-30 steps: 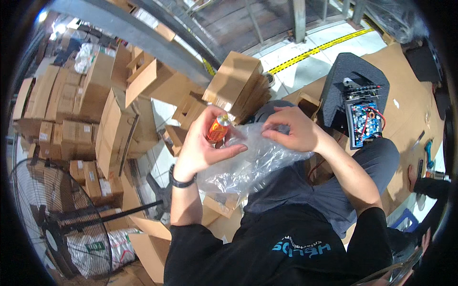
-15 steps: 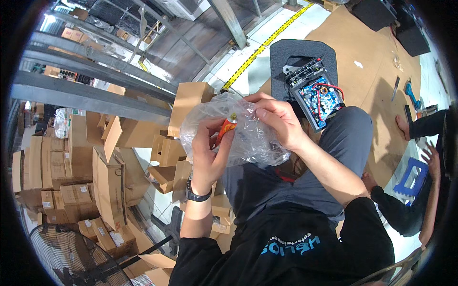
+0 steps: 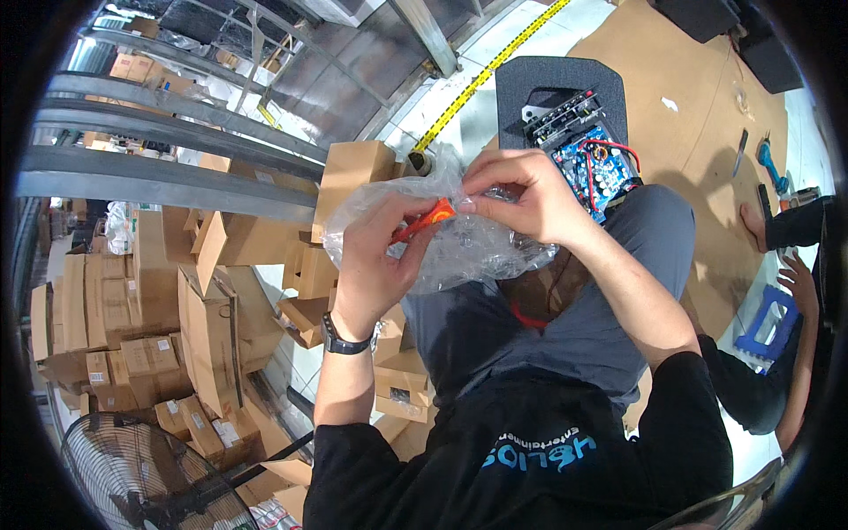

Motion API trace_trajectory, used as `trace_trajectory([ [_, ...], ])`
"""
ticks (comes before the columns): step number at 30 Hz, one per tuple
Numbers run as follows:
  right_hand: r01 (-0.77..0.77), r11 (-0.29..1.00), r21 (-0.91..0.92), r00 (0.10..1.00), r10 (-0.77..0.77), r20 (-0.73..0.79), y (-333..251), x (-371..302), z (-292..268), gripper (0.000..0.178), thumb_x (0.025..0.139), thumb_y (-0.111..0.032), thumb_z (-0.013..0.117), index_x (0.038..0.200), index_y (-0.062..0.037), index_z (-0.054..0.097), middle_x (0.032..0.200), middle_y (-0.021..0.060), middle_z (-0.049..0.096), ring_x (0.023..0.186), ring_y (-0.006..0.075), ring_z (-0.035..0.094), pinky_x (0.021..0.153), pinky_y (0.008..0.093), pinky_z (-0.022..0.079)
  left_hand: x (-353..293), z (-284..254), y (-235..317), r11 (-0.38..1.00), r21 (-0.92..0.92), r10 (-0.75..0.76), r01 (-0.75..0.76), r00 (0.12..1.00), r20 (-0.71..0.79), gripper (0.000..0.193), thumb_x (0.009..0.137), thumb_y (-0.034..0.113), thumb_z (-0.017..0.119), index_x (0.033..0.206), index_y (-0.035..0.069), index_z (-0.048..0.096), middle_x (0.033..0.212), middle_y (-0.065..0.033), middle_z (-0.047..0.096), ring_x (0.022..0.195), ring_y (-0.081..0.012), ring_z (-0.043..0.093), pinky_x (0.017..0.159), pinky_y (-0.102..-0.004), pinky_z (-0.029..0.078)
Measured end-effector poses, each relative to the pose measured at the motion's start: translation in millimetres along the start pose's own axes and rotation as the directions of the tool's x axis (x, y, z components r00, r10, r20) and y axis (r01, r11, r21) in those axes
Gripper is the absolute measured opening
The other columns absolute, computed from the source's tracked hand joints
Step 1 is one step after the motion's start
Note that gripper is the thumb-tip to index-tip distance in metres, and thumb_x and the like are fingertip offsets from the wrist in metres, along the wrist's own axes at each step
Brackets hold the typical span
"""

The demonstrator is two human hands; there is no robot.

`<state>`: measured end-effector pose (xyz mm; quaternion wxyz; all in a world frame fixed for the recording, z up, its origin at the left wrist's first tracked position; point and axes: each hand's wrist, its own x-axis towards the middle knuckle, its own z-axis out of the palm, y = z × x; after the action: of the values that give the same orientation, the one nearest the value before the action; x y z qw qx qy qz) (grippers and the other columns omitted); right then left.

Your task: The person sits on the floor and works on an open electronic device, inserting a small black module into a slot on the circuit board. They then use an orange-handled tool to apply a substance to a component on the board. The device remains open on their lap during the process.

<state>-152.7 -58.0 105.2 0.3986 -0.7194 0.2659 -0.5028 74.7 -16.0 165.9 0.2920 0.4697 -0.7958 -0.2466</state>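
Left grip (image 3: 380,252) curled round the orange tube (image 3: 424,221), end angled up toward the right grip (image 3: 530,194), presumably so both hands can reach it. Right fingertips pinch the clear plastic bag (image 3: 468,256) beside it, likely steadying loose film. Blue circuit board (image 3: 590,172) lies past the right knee (image 3: 662,225), away from the bag.
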Motion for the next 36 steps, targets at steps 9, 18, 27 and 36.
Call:
trace_trajectory([
  [9,0.060,0.996,-0.062,0.998,-0.058,0.037,5,1,-5,0.015,0.074,0.003,0.074,0.089,0.0021,0.072,0.092,0.0129,0.073,0.083,0.0252,0.072,0.076,0.0327,0.057,7,0,-2,0.997,0.020,0.071,-0.071,0.997,0.017,0.023,0.086,-0.005,0.074,0.107,0.002,0.069,0.096,-0.0089,0.070,0.083,-0.0146,0.068,0.071,-0.0241,0.054],
  [18,-0.038,0.997,0.074,0.977,0.021,0.213,4,17,-15,0.017,0.076,-0.005,0.075,0.091,0.0007,0.077,0.084,0.0091,0.074,0.076,0.0133,0.071,0.070,0.0275,0.056,5,-13,-6,0.997,-0.018,0.070,-0.069,0.993,0.091,0.024,0.087,-0.005,0.073,0.110,0.001,0.071,0.098,-0.0076,0.072,0.087,-0.0121,0.070,0.073,-0.0233,0.055],
  [27,-0.059,0.993,0.103,0.964,0.030,0.265,0,30,-7,0.016,0.074,-0.006,0.077,0.087,0.0014,0.076,0.080,0.0093,0.073,0.072,0.0145,0.070,0.069,0.0274,0.057,0,-27,-8,0.996,-0.085,0.024,-0.016,0.996,0.091,0.024,0.085,-0.005,0.075,0.108,-0.002,0.071,0.098,-0.0082,0.073,0.085,-0.0124,0.071,0.073,-0.0229,0.055],
  [36,0.057,0.996,0.061,0.960,-0.072,0.269,6,36,10,0.009,0.066,0.002,0.073,0.074,0.0026,0.068,0.078,0.0111,0.070,0.071,0.0156,0.069,0.061,0.0269,0.051,-10,-27,-17,1.000,-0.011,0.029,-0.028,0.998,0.059,0.024,0.084,-0.005,0.075,0.107,0.000,0.072,0.099,-0.0080,0.073,0.086,-0.0128,0.071,0.074,-0.0231,0.055],
])
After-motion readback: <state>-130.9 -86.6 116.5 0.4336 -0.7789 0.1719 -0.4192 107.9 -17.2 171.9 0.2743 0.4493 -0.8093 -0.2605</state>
